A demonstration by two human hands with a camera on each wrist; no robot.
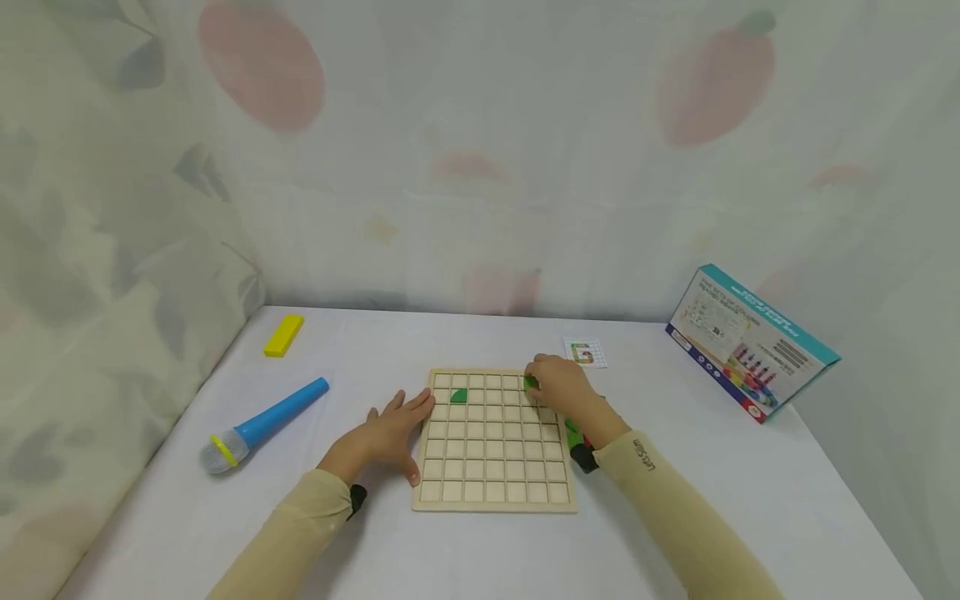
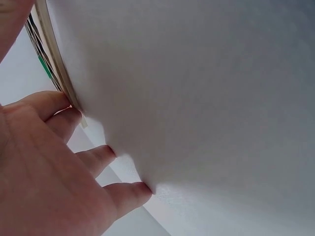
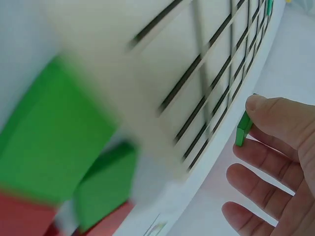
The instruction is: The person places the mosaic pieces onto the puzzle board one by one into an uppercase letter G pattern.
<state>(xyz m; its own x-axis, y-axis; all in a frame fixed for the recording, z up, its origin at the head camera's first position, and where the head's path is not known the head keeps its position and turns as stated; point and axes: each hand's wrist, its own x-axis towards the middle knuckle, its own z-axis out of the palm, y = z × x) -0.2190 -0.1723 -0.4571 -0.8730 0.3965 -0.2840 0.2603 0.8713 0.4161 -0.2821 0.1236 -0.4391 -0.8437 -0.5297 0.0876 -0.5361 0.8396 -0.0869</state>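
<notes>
A wooden grid board (image 1: 495, 450) with many square cells lies flat on the table. My left hand (image 1: 386, 433) rests at its left edge, fingers spread and thumb low; in the left wrist view, fingertips (image 2: 74, 110) touch the board's rim while others press the cloth. Over the board's far right corner, my right hand (image 1: 564, 388) pinches a small green piece (image 3: 242, 129) between thumb and index finger. A green quarter-round piece (image 1: 459, 396) sits in a cell near the upper left. Beside the board's right edge are loose green pieces (image 3: 59, 123) and red pieces (image 3: 24, 216), partly hidden by my right forearm.
A small pattern card (image 1: 585, 352) lies behind my right hand. To the left are a blue toy microphone (image 1: 277, 414) and a yellow block (image 1: 284, 335). A printed box (image 1: 750, 342) stands at the back right. A patterned curtain (image 1: 450, 167) hangs behind the table.
</notes>
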